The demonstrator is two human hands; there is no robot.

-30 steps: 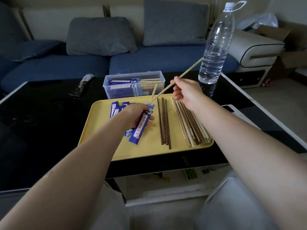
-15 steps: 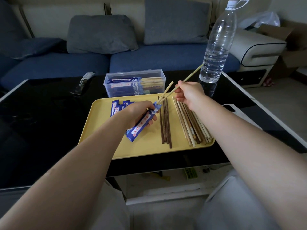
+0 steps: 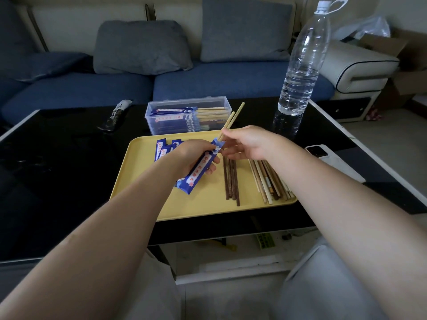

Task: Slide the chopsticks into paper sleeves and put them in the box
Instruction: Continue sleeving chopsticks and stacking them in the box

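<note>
Your left hand (image 3: 194, 155) grips the blue sleeve (image 3: 200, 168). Your right hand (image 3: 248, 144) pinches two pale chopsticks (image 3: 232, 120), their exposed ends pointing up-right toward the box (image 3: 188, 116).

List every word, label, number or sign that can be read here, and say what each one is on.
None can be read with certainty.
Blue paper sleeve gripped in the left hand: red characters on a white strip, too blurred to read.
Sleeves in the clear box: the same red print, too small.
Green-yellow label under the table: dark marks, illegible.
Water bottle: no label visible.
</note>
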